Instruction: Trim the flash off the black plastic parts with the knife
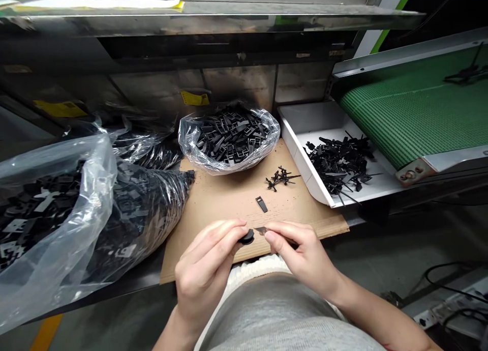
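Between the fingertips of my left hand [208,259] is a small black plastic part [247,237] with a rounded end. My right hand [299,249] is closed round a knife, its pointed blade [261,230] aimed left at the part, with a small gap between them. Most of the knife's handle is hidden by my fingers. Just beyond both hands, a flat black plastic clip [262,204] with a square hole lies on the cardboard sheet [221,198]. Farther back on the cardboard is a little heap of black sprue scraps [280,179].
A plastic-lined bowl [231,137] full of black clips stands at the back. Large clear bags [95,208] of black parts crowd the left. On the right, a white tray [305,157] holds black parts on sprues below a green conveyor belt [415,107]. A metal shelf [213,24] runs overhead.
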The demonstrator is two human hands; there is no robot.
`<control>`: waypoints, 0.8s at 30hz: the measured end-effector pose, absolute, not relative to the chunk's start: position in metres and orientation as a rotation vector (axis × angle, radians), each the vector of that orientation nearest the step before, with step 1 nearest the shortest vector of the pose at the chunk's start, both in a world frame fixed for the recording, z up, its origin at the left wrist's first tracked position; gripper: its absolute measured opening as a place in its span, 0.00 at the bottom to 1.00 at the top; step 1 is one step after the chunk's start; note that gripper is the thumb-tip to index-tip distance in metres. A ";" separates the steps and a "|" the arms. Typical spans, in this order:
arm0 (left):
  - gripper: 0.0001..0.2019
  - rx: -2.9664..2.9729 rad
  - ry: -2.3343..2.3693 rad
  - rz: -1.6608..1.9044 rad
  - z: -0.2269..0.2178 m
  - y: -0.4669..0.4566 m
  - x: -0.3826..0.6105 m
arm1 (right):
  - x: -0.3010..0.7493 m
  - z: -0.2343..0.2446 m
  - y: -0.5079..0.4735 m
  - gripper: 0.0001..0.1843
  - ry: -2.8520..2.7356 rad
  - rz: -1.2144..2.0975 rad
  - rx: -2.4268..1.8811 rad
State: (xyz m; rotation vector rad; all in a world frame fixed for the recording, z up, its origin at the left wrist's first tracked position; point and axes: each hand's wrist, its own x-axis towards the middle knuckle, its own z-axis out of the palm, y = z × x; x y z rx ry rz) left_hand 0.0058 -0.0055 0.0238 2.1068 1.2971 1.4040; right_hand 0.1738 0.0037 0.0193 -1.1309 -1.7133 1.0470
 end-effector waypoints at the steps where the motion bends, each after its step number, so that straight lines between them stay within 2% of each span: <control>1: 0.18 2.117 1.294 1.399 0.024 -0.005 0.006 | 0.173 0.019 0.004 0.10 -1.724 1.051 -1.127; 7: 0.21 2.280 1.193 1.260 0.021 -0.001 -0.001 | 0.177 0.021 0.007 0.13 -1.762 1.085 -1.100; 16: 0.17 2.352 1.125 1.334 0.019 0.002 -0.003 | 0.177 0.025 0.008 0.13 -1.754 1.123 -1.102; 24: 0.15 2.240 1.086 1.223 0.023 0.002 -0.003 | 0.192 0.032 0.029 0.13 -1.874 1.496 -0.949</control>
